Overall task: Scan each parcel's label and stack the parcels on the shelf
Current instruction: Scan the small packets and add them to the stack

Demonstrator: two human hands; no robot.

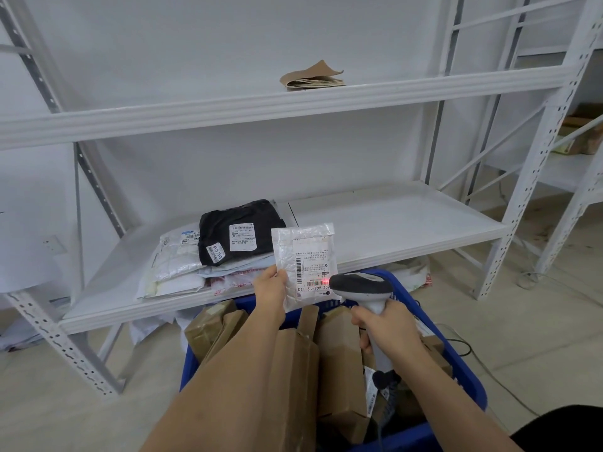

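My left hand (pixel 272 288) holds a white bubble-mailer parcel (pixel 305 249) upright by its lower left edge, label facing me. My right hand (pixel 385 324) grips the handle of a grey barcode scanner (pixel 362 285), whose head nearly touches the label. A red light spot (pixel 325 281) glows on the barcode at the label's lower right. On the white lower shelf (pixel 408 223), behind the held parcel, lies a pile of parcels: a black bag (pixel 241 228) with white labels on top of several white and grey mailers (pixel 176 265).
A blue bin (pixel 463 363) below my arms holds several brown cardboard parcels (pixel 339 353). Folded brown paper (pixel 313 78) lies on the upper shelf. White slotted uprights stand at left and right. A second shelf unit stands further right. A cable trails over the tiled floor.
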